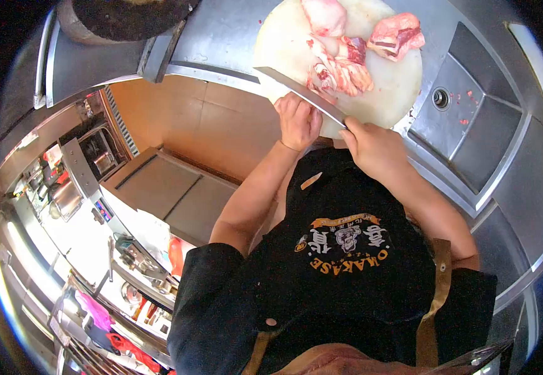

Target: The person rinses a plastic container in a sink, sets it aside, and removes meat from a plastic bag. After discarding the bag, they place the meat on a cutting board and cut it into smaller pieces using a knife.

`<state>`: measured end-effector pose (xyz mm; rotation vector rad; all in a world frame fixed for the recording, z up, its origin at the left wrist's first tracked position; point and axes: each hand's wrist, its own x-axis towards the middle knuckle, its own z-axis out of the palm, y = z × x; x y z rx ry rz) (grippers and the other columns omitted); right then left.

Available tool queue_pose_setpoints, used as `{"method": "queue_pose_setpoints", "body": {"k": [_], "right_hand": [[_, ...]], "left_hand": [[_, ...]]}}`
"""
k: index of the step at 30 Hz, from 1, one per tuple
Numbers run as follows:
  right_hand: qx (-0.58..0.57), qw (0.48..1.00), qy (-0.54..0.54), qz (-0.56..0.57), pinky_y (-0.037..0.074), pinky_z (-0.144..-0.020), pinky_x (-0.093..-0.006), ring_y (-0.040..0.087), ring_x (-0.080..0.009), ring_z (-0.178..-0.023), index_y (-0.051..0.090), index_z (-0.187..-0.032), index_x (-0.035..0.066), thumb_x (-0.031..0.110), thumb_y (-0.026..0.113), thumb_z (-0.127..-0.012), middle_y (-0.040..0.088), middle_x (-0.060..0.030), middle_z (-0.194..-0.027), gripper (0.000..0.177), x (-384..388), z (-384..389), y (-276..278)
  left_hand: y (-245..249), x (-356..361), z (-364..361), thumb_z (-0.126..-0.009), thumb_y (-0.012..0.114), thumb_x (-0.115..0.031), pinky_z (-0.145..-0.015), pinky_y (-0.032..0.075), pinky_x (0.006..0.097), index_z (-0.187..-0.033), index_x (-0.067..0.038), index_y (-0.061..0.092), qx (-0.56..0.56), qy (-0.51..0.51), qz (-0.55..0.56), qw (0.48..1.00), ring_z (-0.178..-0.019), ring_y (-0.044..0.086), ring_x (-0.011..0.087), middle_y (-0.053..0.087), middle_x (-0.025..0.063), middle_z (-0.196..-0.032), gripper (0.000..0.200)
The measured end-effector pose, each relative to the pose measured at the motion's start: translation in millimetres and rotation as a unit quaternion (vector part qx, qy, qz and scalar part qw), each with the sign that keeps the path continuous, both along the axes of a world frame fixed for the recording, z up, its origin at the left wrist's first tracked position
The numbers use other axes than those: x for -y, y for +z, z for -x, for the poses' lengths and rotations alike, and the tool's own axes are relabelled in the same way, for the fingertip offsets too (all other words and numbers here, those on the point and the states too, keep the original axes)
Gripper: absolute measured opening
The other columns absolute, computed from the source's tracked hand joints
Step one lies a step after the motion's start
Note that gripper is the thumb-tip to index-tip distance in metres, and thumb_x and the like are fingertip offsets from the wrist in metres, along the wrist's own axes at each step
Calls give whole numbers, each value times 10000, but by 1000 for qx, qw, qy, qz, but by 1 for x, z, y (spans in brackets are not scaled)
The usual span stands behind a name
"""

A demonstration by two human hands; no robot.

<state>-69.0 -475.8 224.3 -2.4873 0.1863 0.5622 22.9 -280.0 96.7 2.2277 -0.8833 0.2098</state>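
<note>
My right hand (374,149) is closed round the handle of a broad kitchen knife (301,89). Its blade slants up and left across the near edge of a round, pale cutting board (399,84). Beside the blade, on the near side, my left hand (299,121) has its fingers curled in at the board's edge. Whatever those fingers hold, if anything, is hidden. Just beyond the blade lies a heap of cut raw meat (341,72) with fatty edges. Further back are a pale raw piece (325,17) and a pink-red chunk of meat (396,36).
A metal sink (499,119) with a drain and small meat scraps is right of the board. A steel counter (218,44) runs left towards a dark, round pan (131,19). Below it stands a metal cabinet (165,187). Cluttered shelves (128,275) fill the lower left.
</note>
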Motion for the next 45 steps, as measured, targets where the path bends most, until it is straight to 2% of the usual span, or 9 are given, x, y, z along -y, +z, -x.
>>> {"method": "queue_pose_setpoints", "body": {"k": [4, 7, 12, 16, 19, 27, 30, 39, 45], "right_hand": [[17, 999, -19, -24, 550, -639, -538, 696, -415, -733, 609, -1147, 111, 333, 599, -1033, 713, -175, -830, 249, 16, 36, 8], [-74, 997, -10, 6, 546, -664, -549, 694, -425, -742, 611, -1156, 107, 316, 609, -1027, 711, -186, -832, 245, 21, 39, 17], [104, 992, -39, -67, 546, -719, -545, 700, -445, -821, 651, -1174, 127, 356, 567, -1047, 723, -194, -897, 274, -1, -56, -84], [200, 971, -112, -66, 547, -750, -535, 707, -432, -874, 654, -1225, 128, 388, 560, -1053, 732, -202, -981, 326, 10, -65, -63], [21, 996, -81, -30, 556, -725, -513, 709, -423, -856, 653, -1224, 123, 384, 582, -1047, 728, -202, -965, 323, 19, -17, -10], [-25, 999, -20, 20, 548, -636, -515, 703, -401, -744, 639, -1130, 127, 352, 624, -1028, 717, -160, -851, 247, 21, 48, 31], [50, 998, -12, -22, 540, -630, -522, 694, -409, -736, 621, -1112, 117, 343, 622, -1025, 706, -155, -835, 243, 10, 18, 4], [-82, 996, -31, -13, 544, -685, -554, 697, -430, -808, 627, -1076, 92, 376, 596, -1029, 711, -185, -871, 289, 22, 37, 9], [72, 995, -28, -56, 553, -701, -551, 703, -430, -838, 636, -1061, 91, 400, 569, -1040, 719, -198, -913, 317, -4, -62, -65]], "left_hand": [[-3, 1, -1, -773, 751, -92, -970, 380, 458, -1079, -93, 679, 5, -13, -12, 1000, -1131, 599, 325, 646, 106, -1150, 314], [-7, 0, -1, -779, 749, -89, -963, 384, 448, -1063, -105, 678, 7, -7, 1, 1000, -1134, 602, 313, 646, 91, -1136, 293], [7, 3, -2, -816, 737, -73, -961, 386, 440, -1046, -133, 669, -13, -16, 31, 999, -1141, 607, 289, 643, 58, -1125, 247], [-1, 3, -5, -825, 747, -81, -967, 380, 444, -1058, -135, 667, -12, -14, 42, 999, -1145, 604, 290, 642, 54, -1126, 252], [0, -1, -3, -825, 755, -83, -971, 377, 447, -1057, -131, 668, -14, -22, 44, 999, -1132, 601, 298, 642, 61, -1126, 253], [-9, -6, -2, -778, 771, -73, -962, 377, 456, -1055, -101, 677, 7, -35, -3, 999, -1093, 591, 319, 638, 103, -1122, 294], [-7, -2, -2, -765, 769, -63, -962, 375, 458, -1050, -92, 684, 16, -17, 19, 1000, -1093, 592, 321, 640, 106, -1116, 299], [-6, 0, 0, -786, 741, -82, -963, 375, 462, -1034, -109, 683, -4, -12, 17, 1000, -1115, 593, 312, 643, 81, -1116, 255], [-3, 3, -3, -803, 731, -69, -960, 386, 455, -1040, -136, 670, -7, -19, 47, 999, -1117, 603, 300, 644, 64, -1119, 253]]}}
